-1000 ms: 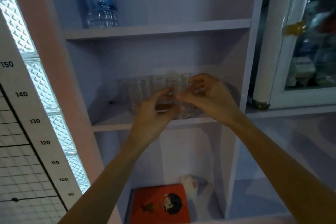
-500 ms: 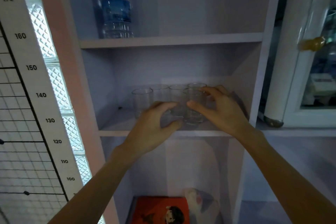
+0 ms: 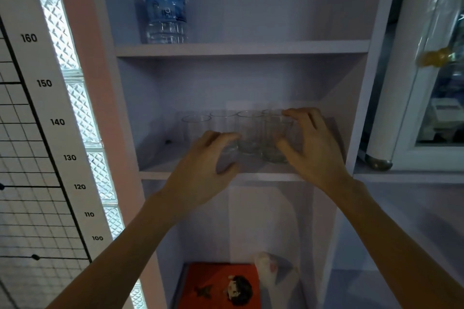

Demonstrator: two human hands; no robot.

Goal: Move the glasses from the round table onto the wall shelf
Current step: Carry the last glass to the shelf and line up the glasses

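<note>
Several clear glasses (image 3: pixel 249 133) stand in a cluster on the middle board of the pale wall shelf (image 3: pixel 263 177). My right hand (image 3: pixel 313 148) curls around the front right glass (image 3: pixel 275 150), thumb on its near side and fingers over the rim; the glass rests on the board. My left hand (image 3: pixel 203 165) is at the front of the cluster. Its fingers and thumb are spread beside a glass whose base (image 3: pixel 229 153) shows between them. The leftmost glass (image 3: pixel 195 128) stands free. The round table is out of view.
A water bottle (image 3: pixel 164 7) stands on the board above. An orange book (image 3: pixel 221 286) and a white bag (image 3: pixel 271 273) lie in the compartment below. A height chart (image 3: pixel 37 108) hangs on the left, and a glass-door cabinet (image 3: pixel 431 83) stands on the right.
Both hands lowered glasses onto the middle board among the others. My left hand has since spread and drifted left, and my right hand has shifted slightly right. The camera has tilted up.
</note>
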